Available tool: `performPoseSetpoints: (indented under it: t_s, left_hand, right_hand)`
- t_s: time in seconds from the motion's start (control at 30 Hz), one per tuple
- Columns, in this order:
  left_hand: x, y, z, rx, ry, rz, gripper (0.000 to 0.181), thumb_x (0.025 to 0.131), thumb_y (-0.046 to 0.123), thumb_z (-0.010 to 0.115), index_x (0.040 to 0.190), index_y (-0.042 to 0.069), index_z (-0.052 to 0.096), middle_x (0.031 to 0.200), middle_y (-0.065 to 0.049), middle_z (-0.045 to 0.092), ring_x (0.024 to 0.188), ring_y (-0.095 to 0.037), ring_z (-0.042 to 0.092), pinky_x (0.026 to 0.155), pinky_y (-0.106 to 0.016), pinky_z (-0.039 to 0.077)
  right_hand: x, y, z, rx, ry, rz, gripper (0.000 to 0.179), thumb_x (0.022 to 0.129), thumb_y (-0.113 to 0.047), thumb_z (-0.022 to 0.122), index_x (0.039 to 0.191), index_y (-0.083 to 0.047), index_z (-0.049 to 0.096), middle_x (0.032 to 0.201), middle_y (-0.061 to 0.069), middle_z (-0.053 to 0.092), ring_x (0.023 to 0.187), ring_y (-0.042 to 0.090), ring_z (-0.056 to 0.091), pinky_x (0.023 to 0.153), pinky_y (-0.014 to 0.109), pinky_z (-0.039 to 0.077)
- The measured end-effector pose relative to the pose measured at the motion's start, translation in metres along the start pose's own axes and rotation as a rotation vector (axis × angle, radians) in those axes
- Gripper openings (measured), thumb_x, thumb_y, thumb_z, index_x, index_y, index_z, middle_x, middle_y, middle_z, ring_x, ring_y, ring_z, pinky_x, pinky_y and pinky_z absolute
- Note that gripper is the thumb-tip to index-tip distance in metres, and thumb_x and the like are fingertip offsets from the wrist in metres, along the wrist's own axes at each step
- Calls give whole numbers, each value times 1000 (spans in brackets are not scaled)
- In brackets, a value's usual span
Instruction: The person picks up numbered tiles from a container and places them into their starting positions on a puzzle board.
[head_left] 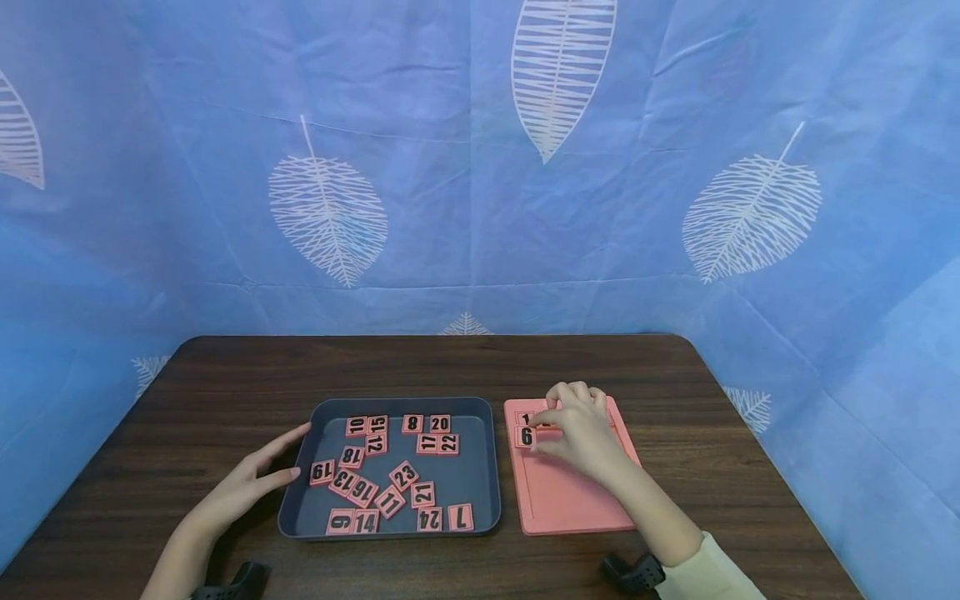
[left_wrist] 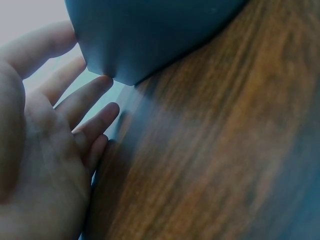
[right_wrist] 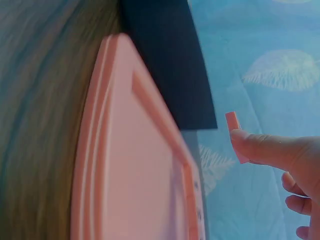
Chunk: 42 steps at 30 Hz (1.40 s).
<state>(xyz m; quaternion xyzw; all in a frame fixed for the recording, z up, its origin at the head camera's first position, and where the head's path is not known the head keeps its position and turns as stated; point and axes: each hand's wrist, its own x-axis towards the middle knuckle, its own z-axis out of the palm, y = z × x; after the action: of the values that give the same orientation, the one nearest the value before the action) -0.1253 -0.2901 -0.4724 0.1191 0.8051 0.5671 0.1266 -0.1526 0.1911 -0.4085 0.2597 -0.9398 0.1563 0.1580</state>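
My right hand (head_left: 581, 432) pinches a pink number tile marked 6 (head_left: 526, 437) between thumb and fingers, over the upper left of a pink framed board (head_left: 573, 504). Just behind it, a tile marked 1 (head_left: 523, 418) lies on the board near its upper left corner; the hand covers part of the top row. In the right wrist view the held tile (right_wrist: 232, 121) appears edge-on, above the board surface. My left hand (head_left: 238, 492) rests its extended fingers against the left wall of a dark blue-grey tray (head_left: 468, 467). That tray wall (left_wrist: 150, 35) meets the fingertips in the left wrist view.
Scattered in the tray are several pink number tiles, among them 23 (head_left: 403, 475), 20 (head_left: 440, 424) and 7 (head_left: 461, 517), some turned sideways or upside down. Tray and board stand side by side on a dark wooden table (head_left: 712, 467). A blue leaf-patterned cloth (head_left: 450, 208) hangs behind.
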Motion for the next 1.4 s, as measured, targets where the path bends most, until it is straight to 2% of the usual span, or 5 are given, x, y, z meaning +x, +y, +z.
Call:
performPoseSetpoints:
  t_s: [0.23,0.6,0.9,1.13,1.4]
  left_hand:
    - [1,-3,1,-21,-16,6,61,99,17,53,152,7,25,154,-23,18,137,-51,9,97,-73,22]
    - [0,-4,1,-20,-7,7,62,99,17,54,152,6,25,154,-24,19,138,-51,10,96,-73,21]
    - [-1,-5,2,-20,-13,33,61,99,16,54,152,6,25,154,-24,18,137,-51,11,97,-71,25]
    - [0,-7,2,-11,-12,65,61,99,14,53,152,6,25,154,-25,18,136,-52,12,96,-70,27]
    - [1,-7,2,-8,-13,51,61,99,16,53,152,6,25,154,-24,19,136,-52,13,96,-70,27]
  right_hand:
    - [-5,17,8,-1,-47,5,28,60,-27,91,85,-21,78,91,-5,43,92,22,37,88,56,23]
    - [-8,31,23,-24,-85,-67,28,66,-32,88,89,-22,79,89,-6,39,87,18,33,79,46,23]
    - [-7,36,32,-22,-47,-115,25,64,-30,88,86,-20,79,87,-7,37,85,16,32,79,47,24]
    - [-4,34,34,-50,-52,-94,23,66,-33,87,84,-23,79,86,-7,36,86,17,33,80,48,24]
    - [-4,34,34,-49,-47,-83,21,67,-34,87,84,-24,78,88,-8,39,86,17,34,81,48,24]
